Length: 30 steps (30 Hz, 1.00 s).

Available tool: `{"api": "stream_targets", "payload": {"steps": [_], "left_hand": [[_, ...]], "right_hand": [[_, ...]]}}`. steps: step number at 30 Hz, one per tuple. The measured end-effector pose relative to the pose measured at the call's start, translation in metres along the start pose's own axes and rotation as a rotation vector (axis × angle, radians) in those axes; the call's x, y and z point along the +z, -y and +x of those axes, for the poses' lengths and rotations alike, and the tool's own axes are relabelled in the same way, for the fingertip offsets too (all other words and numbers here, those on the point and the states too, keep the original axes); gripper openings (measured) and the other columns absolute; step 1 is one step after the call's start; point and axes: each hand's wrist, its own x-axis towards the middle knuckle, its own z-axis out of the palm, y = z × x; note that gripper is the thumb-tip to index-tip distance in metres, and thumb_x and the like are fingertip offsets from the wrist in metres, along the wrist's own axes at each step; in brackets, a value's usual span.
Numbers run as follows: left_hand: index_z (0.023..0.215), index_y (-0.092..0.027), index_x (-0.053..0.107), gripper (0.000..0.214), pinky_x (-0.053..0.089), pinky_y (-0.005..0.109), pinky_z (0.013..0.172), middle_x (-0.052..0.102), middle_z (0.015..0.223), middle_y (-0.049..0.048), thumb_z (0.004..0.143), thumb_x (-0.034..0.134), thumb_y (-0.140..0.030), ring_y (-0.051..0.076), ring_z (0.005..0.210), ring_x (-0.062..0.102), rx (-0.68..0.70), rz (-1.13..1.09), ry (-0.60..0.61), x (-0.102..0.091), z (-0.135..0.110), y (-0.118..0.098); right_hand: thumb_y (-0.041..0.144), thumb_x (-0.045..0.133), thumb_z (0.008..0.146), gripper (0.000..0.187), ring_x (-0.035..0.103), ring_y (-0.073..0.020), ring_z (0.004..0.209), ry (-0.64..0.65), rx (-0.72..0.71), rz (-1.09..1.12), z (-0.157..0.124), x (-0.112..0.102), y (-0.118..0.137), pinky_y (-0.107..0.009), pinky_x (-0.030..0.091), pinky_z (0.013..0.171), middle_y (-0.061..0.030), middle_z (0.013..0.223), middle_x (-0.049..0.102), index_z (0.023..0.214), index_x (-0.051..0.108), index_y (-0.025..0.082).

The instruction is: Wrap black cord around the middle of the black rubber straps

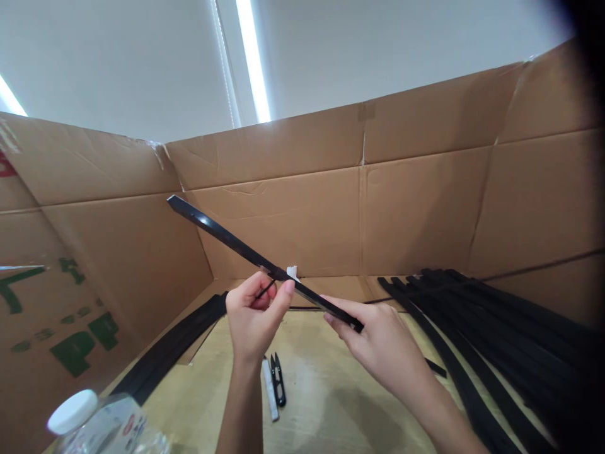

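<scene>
I hold a long, thin black strip (pixel 222 236) slanted up to the left over a wooden table (pixel 331 391). My right hand (pixel 373 343) grips its near end between thumb and fingers. My left hand (pixel 255 312) pinches the strip at its middle, next to a small white tag (pixel 293 272) on it, and also holds a thin black thread-like piece. Below my hands, black thread snips (pixel 278 378) lie on the table beside a white pen-like stick (pixel 270 391).
Tall cardboard walls (pixel 416 202) enclose the table on three sides. A large pile of black strips (pixel 501 340) lies at the right, a smaller stack (pixel 174 347) at the left. A clear bottle with a white cap (pixel 73 411) stands at the near left corner.
</scene>
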Motion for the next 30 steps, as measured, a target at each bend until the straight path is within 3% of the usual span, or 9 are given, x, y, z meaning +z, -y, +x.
{"api": "stream_targets", "payload": {"steps": [4,6,9,13,16,20,23,27,30], "left_hand": [[0.060,-0.012,0.053,0.033,0.018,0.019,0.045,0.032,0.051,-0.0018,0.079,0.062,-0.037,0.004,0.048,0.025,-0.060,-0.245,0.106,-0.007,0.000,0.004],[0.071,-0.012,0.062,0.027,0.017,0.019,0.044,0.027,0.050,-0.0030,0.083,0.057,-0.037,0.004,0.046,0.022,-0.158,-0.337,0.158,-0.008,0.001,0.005],[0.085,-0.013,0.067,0.028,0.016,0.018,0.043,0.024,0.049,-0.0042,0.085,0.054,-0.037,0.004,0.044,0.020,-0.218,-0.252,0.188,-0.006,0.001,0.003],[0.087,-0.011,0.069,0.030,0.016,0.018,0.042,0.029,0.049,-0.0031,0.086,0.049,-0.034,0.004,0.044,0.022,-0.117,0.068,0.141,0.000,0.001,-0.008],[0.084,-0.010,0.069,0.030,0.015,0.018,0.041,0.030,0.049,-0.0032,0.085,0.048,-0.032,0.004,0.044,0.019,-0.095,0.174,0.115,0.004,0.000,-0.014],[0.085,-0.010,0.068,0.030,0.020,0.017,0.042,0.035,0.051,-0.0021,0.086,0.048,-0.032,0.004,0.046,0.025,-0.085,0.229,0.090,0.008,-0.003,-0.017],[0.080,-0.010,0.067,0.031,0.027,0.017,0.046,0.042,0.055,-0.0002,0.085,0.054,-0.038,0.005,0.050,0.032,-0.087,0.203,0.045,0.010,-0.004,-0.019],[0.068,-0.010,0.061,0.039,0.021,0.018,0.044,0.031,0.051,-0.0017,0.082,0.059,-0.045,0.004,0.049,0.024,-0.122,0.155,-0.027,0.009,-0.004,-0.019],[0.061,-0.011,0.052,0.044,0.016,0.019,0.043,0.023,0.052,-0.0027,0.083,0.058,-0.048,0.004,0.048,0.020,-0.183,0.006,-0.026,0.004,-0.003,-0.013]], "right_hand": [[0.034,0.053,0.091,0.020,0.053,-0.0117,0.055,0.262,0.006,0.276,0.002,-0.007,0.000,-0.022,0.035,0.052,0.0018,0.062,0.058,0.093,0.068,0.021],[0.031,0.053,0.091,0.022,0.054,-0.0109,0.057,0.292,0.020,0.377,0.003,-0.009,-0.001,-0.022,0.037,0.055,0.0025,0.066,0.059,0.106,0.066,0.022],[0.028,0.054,0.090,0.045,0.056,-0.0107,0.058,0.253,0.037,0.378,0.005,-0.008,-0.002,-0.023,0.041,0.061,0.0046,0.072,0.061,0.134,0.050,0.034],[0.030,0.054,0.090,0.049,0.056,-0.0135,0.058,0.142,0.082,0.108,0.005,-0.005,-0.003,-0.024,0.039,0.060,0.0056,0.065,0.061,0.136,0.045,0.046],[0.029,0.056,0.090,0.051,0.059,-0.0163,0.063,0.079,0.102,-0.089,0.004,-0.002,0.000,-0.025,0.039,0.060,0.0040,0.072,0.063,0.134,0.044,0.051],[0.032,0.050,0.094,0.046,0.063,-0.0231,0.069,0.043,0.129,-0.330,0.003,0.006,0.008,-0.029,0.040,0.058,0.0016,0.071,0.063,0.135,0.041,0.052],[0.025,0.047,0.095,0.054,0.065,-0.0251,0.068,0.029,0.139,-0.477,0.002,0.012,0.012,-0.032,0.042,0.056,0.0020,0.071,0.064,0.141,0.033,0.050],[0.010,0.049,0.090,0.073,0.065,-0.0229,0.072,-0.034,0.083,-0.497,0.000,0.018,0.015,-0.033,0.048,0.059,0.0019,0.083,0.065,0.146,0.020,0.047],[0.015,0.048,0.091,0.069,0.063,-0.0240,0.079,-0.100,-0.031,-0.388,-0.004,0.017,0.015,-0.039,0.051,0.065,-0.0014,0.089,0.064,0.148,0.020,0.043]]}}
